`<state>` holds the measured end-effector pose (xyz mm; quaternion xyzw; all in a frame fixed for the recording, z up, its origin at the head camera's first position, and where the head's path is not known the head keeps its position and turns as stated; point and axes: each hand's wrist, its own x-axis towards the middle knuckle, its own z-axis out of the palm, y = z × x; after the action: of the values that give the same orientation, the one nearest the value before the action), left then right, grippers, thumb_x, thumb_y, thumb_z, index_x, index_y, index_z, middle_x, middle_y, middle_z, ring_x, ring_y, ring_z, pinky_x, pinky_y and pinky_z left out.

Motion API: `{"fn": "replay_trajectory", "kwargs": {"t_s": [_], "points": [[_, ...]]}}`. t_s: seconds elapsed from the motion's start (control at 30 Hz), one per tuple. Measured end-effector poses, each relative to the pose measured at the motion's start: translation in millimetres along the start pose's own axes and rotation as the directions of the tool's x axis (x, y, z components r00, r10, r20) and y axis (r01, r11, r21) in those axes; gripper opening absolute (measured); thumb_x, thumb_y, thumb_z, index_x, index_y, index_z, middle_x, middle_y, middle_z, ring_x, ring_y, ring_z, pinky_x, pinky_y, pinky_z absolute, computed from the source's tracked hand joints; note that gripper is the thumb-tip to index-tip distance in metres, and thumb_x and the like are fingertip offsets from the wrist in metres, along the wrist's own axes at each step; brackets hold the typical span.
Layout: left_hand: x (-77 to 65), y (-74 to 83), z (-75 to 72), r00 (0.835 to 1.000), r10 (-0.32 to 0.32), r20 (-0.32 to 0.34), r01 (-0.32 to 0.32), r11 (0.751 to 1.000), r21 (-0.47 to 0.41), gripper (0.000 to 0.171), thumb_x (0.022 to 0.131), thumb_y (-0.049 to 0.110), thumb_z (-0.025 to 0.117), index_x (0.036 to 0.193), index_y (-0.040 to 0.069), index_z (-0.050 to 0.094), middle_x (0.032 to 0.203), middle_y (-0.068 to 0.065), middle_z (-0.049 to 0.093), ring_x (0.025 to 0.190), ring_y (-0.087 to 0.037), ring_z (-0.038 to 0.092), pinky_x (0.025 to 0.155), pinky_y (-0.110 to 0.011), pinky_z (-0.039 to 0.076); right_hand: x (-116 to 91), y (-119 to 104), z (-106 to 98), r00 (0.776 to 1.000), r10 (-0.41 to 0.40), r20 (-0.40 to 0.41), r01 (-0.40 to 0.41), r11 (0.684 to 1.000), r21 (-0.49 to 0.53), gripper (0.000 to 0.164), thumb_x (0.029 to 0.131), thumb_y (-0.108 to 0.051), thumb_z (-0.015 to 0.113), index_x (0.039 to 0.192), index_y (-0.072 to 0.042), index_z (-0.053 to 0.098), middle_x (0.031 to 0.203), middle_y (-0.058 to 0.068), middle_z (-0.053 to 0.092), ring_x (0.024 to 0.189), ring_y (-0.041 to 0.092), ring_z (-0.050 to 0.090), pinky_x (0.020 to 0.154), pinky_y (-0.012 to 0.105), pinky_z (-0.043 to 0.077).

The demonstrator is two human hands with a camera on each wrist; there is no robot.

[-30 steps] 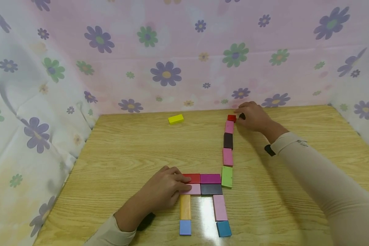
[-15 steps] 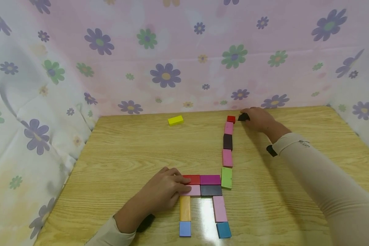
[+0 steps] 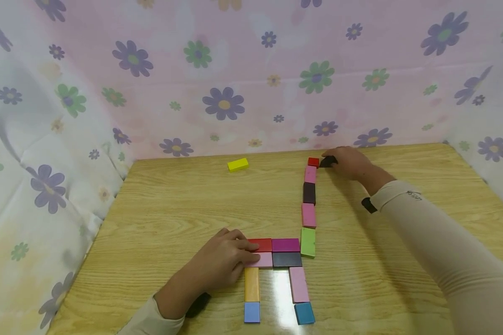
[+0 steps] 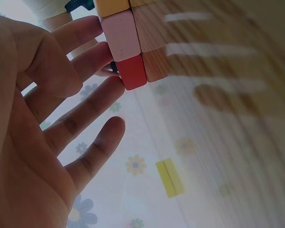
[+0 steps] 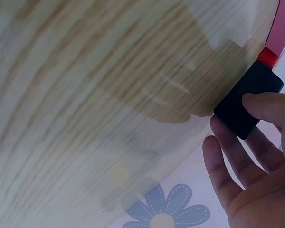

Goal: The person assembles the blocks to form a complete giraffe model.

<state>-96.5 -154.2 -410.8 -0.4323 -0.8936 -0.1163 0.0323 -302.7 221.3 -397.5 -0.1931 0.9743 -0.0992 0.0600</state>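
Note:
My right hand (image 3: 352,163) pinches a black block (image 5: 248,99) between thumb and fingers. That block is tilted, close to the right side of a small red block (image 3: 313,162) at the far end of a row. Below this end block the row runs pink (image 3: 310,174), dark brown (image 3: 309,193), pink (image 3: 309,215) and lime green (image 3: 308,242). My left hand (image 3: 220,260) has extended fingers touching a longer red block (image 3: 261,245) and a light pink block (image 3: 263,260); its fingertips (image 4: 115,88) lie at their ends.
Purple (image 3: 286,245) and dark grey (image 3: 287,259) blocks adjoin the left hand's pair. Two legs hang below: orange (image 3: 252,284) over light blue (image 3: 252,312), and pink (image 3: 299,284) over teal (image 3: 304,313). A yellow block (image 3: 238,164) lies near the flowered backdrop (image 3: 251,70).
My right hand has drawn back to the right from the end red block, then moved slightly left, bringing the black block close to it. The left hand stays in place.

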Motion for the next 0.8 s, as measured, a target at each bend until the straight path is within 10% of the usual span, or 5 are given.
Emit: {"fn": "replay_trajectory", "kwargs": {"t_s": [0.37, 0.6, 0.8], "points": [[1.9, 2.8, -0.6, 1.0, 0.011, -0.007, -0.011, 1.0, -0.001, 0.029, 0.092, 0.01, 0.061, 0.11, 0.024, 0.08, 0.12, 0.008, 0.073, 0.106, -0.013, 0.063, 0.088, -0.034, 0.048, -22.2, -3.5, 3.4, 0.989, -0.062, -0.135, 0.075, 0.993, 0.087, 0.051, 0.094, -0.001, 0.059, 0.144, 0.001, 0.049, 0.141, 0.033, 0.048, 0.128, 0.051, 0.046, 0.101, 0.062, 0.043], [2.2, 3.9, 0.5, 1.0, 0.007, 0.008, -0.007, 1.0, -0.006, 0.029, 0.092, 0.009, 0.061, 0.109, 0.023, 0.08, 0.121, 0.007, 0.073, 0.112, -0.016, 0.063, 0.09, -0.037, 0.048, -81.3, -58.2, 19.5, 0.954, -0.167, -0.25, 0.241, 0.923, 0.302, 0.038, 0.094, -0.001, 0.063, 0.132, 0.0, 0.063, 0.139, 0.023, 0.055, 0.132, 0.043, 0.049, 0.101, 0.058, 0.046], [2.7, 3.5, -1.1, 1.0, -0.012, 0.008, 0.012, 1.0, -0.018, 0.029, 0.091, 0.007, 0.059, 0.104, 0.022, 0.08, 0.119, 0.008, 0.073, 0.111, -0.014, 0.062, 0.089, -0.036, 0.048, -132.0, -107.0, 39.7, 0.903, -0.389, -0.183, 0.422, 0.884, 0.204, 0.036, 0.094, -0.015, 0.069, 0.129, -0.012, 0.068, 0.14, 0.007, 0.059, 0.131, 0.03, 0.054, 0.099, 0.048, 0.052]]}}
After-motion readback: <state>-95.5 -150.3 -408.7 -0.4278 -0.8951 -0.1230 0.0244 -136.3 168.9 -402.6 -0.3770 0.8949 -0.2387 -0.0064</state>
